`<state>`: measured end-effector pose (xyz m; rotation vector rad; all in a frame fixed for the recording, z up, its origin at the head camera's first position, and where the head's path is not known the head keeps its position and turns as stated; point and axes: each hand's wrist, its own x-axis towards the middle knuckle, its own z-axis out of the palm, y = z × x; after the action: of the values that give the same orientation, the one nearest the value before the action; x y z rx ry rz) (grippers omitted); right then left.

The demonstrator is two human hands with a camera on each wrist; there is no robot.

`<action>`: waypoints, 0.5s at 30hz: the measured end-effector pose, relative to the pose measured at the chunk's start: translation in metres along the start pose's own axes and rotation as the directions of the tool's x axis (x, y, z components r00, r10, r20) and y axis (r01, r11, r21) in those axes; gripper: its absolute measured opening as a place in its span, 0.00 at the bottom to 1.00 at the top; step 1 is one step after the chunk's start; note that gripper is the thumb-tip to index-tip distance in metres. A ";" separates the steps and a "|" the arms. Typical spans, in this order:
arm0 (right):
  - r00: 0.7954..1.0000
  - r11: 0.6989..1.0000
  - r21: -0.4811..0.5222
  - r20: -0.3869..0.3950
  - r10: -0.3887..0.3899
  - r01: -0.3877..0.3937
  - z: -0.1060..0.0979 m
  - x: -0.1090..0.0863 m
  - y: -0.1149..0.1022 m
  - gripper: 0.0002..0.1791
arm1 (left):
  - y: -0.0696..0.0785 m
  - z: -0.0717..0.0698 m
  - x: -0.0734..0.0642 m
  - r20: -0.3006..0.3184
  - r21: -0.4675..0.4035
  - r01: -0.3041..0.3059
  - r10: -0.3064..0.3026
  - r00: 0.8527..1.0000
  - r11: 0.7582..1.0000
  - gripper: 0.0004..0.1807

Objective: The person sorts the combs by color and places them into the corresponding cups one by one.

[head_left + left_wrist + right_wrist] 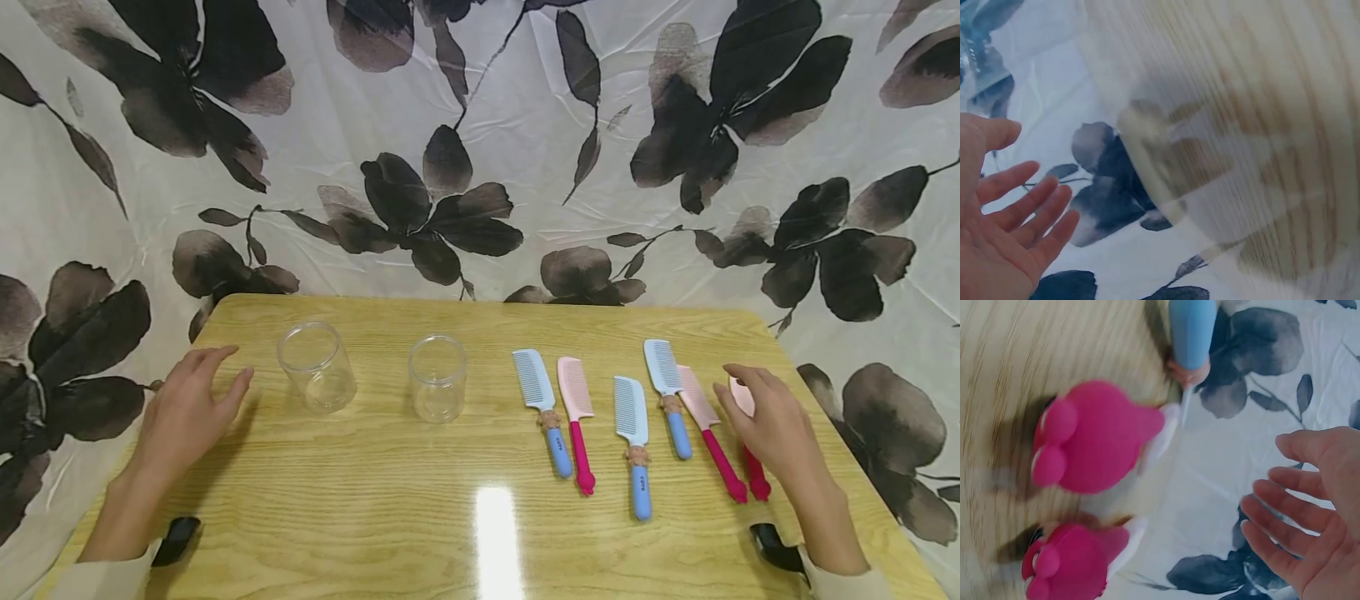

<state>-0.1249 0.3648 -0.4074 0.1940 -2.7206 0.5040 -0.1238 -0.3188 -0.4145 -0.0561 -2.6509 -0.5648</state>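
Two cream sleeves [105, 582] edge in at the near corners of a pale yellow, wood-grained table [352, 517], a black wrist-worn device [177, 540] beside each cuff. The person's left hand [187, 404], relaxed and empty, hangs near the table's left edge, thumb apart from loosely bent fingers. At right, the equally loose and empty right hand [776, 417] partly hides, in the head view, a pink plastic comb with a magenta handle [756, 479]; the right wrist view shows that hand apart from the combs.

Six combs lie on the table's right half, handles toward the person. Nearest is a light-blue plastic comb with a small brown figure at its neck [640, 492]. Two more pink-and-magenta combs [722, 458] and two more light-blue ones [555, 446] lie around it, one blue comb farthest back.

Across the table's left half stand two clear, round containers [317, 367], upright and apart, one near the left hand. Behind everything hangs white cloth printed with dark grey flowers [480, 108].
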 end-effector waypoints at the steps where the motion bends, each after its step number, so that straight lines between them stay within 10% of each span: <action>1: 1.000 1.000 0.001 -0.005 -0.012 0.012 0.000 -0.001 -0.002 0.21 | 0.002 0.000 -0.002 0.000 -0.003 -0.004 0.004 1.000 1.000 0.24; 15: 0.996 0.996 0.008 -0.005 -0.088 0.088 0.003 -0.010 -0.023 0.19 | 0.030 -0.011 -0.021 0.062 0.007 -0.024 0.024 0.998 1.000 0.18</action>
<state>-0.1125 0.3427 -0.4064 0.3132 -2.6917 0.4904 -0.0964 -0.2942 -0.4025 -0.1048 -2.7080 -0.5537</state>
